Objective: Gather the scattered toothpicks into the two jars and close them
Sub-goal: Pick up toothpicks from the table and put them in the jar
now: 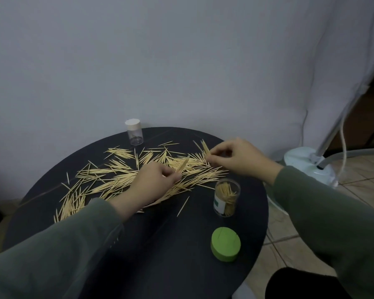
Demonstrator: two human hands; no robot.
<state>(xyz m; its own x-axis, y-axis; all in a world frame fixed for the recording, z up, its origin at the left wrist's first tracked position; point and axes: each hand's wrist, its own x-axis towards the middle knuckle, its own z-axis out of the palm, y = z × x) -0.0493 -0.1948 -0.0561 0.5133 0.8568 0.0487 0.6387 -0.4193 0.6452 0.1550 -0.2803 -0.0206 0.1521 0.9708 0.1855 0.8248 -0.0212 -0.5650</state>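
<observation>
Round dark desk [138,266] with toothpicks [108,182] strewn in a wide band across its far and left parts. Most of the job is judged still ahead: the heap on the desk is large.

Open jar [226,197] stands upright near the right edge, partly filled with toothpicks, white-and-green label facing the camera. Its green lid [225,244] lies on the desk nearer the person, apart from the jar. Second jar [134,132] stands at the far edge with a pale cap on; it looks nearly empty, contents hard to make out.

Left hand [153,180]: grip curled, pinching a small bundle of toothpicks [182,164] that sticks up and to the right from the fingertips. Right hand [235,158]: grip likewise pinched on a few toothpicks [205,147] at the far right end of the heap, fingers bent, tips pointing up and left. Both hands hover low over the pile; both sleeves are grey-green.

Risks from here, as judged:
- Bundles are thin and held at one end only; a loose pinch would let sticks fan out and drop back onto the desk or over its edge to the tiled floor [354,190].
- The open jar is narrow, light and near the rim; a sleeve or wrist crossing toward it could tip it and spill what is already in.
- Toothpicks entering crosswise would jam at the mouth and later block the lid.
- One stray toothpick [183,206] lies apart, just left of the open jar, and is easy to overlook.
- Far jar must be uncapped before filling.
</observation>
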